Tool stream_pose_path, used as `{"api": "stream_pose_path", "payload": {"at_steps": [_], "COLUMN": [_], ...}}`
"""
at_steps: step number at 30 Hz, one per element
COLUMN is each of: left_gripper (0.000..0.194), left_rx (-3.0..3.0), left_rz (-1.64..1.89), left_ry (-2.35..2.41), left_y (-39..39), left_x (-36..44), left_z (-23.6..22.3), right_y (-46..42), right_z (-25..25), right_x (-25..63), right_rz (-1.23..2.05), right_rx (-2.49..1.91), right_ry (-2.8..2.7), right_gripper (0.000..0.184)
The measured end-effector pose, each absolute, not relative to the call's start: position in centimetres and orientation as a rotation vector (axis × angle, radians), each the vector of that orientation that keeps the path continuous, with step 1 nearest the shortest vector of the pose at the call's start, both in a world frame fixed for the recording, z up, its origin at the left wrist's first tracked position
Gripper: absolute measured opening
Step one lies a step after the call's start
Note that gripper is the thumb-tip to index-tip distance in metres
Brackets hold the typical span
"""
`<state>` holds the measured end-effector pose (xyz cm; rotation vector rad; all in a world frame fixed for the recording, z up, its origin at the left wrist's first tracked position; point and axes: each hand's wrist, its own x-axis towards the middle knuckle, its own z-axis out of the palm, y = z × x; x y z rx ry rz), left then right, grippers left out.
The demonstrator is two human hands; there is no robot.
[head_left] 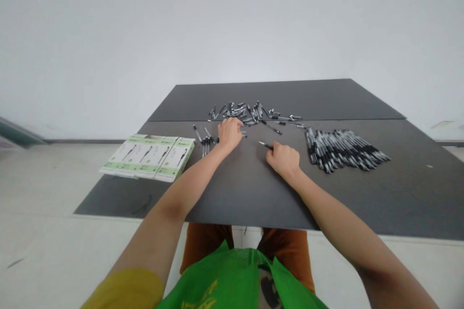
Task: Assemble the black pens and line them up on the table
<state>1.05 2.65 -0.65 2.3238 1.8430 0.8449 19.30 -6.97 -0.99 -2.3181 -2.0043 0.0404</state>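
Head camera, aimed down at a person's two bare hands over a dark grey table [239,198]; I take twelve o'clock as straight away from the person. An uncapped pen [267,146] sits in the right hand [285,158], which is curled into a loose fist around it, the pale tip poking out towards ten o'clock and the dark grip showing just ahead of the fingers. From the left hand [229,133], that same pen lies apart, at about four o'clock. The left hand is bent over, its fingers partly open with their ends hidden from me; slim pieces show just beside them, and I can't tell whether it has hold of anything.

Past the left hand, between twelve and one, spreads a scattered heap of pen parts [237,111]. A few pens [206,146] lie close by at nine. At three o'clock from the right hand, clear-barrelled pens with black ends form a slanting bank of pens [344,149].

Out at half past eight from the left hand are white-and-green cartons [145,157], printed with pictures of a black pen; their small lettering is too fine to read. Yellow marks on the green apron [232,275] are unreadable too.
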Motion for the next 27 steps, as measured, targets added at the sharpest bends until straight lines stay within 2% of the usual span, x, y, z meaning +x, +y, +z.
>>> {"api": "stream_pose_path", "payload": {"at_steps": [3,9,15,18,23,27], "left_gripper": [0.032,0.023,0.023,0.023,0.021,0.025], "left_rx": [2.393,2.746,2.761,2.638,2.589,2.591], "left_rz": [0.689,0.387,0.658,0.805,0.733,0.633], "left_ry": [1.736,1.555,1.520,1.351,1.018,0.917], "left_y": [5.8,7.7,6.0,3.9,0.7,1.1], "left_x": [1.8,2.2,2.7,2.8,2.3,2.3], "left_z": [-1.2,-2.5,-2.7,-3.2,-4.5,-5.2], "right_y": [-6.9,-6.4,-6.1,-5.9,-5.3,-5.3], "right_z": [-0.9,-1.5,-1.3,-1.2,-1.6,-2.0], "right_x": [19.6,20.5,20.9,20.9,21.2,20.9], "right_rz": [0.052,0.103,0.081,0.093,0.070,0.008], "right_rx": [-2.350,-2.437,-2.425,-2.413,-2.309,-2.273], "right_ry": [-1.934,-1.842,-1.875,-1.942,-2.139,-2.243], "right_gripper": [0.035,0.038,0.038,0.038,0.039,0.042]}}
